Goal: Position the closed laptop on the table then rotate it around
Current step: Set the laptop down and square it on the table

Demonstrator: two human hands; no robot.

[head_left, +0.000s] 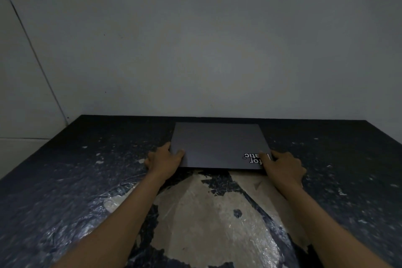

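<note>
Lying flat near the far edge of the dark, scuffed table [65,180], close to the grey wall [195,39], the closed dark-grey rectangular laptop [217,146] is being gripped at both near corners. The left hand [165,160] is clasping the near left corner, thumb on the lid and fingers curled under the side. The right hand [282,167] is clutching the near right corner, its thumb partly covering a white-lettered sticker [253,158] that is reading upside down. A worn pale patch [217,213] of the tabletop is showing between the forearms.
</note>
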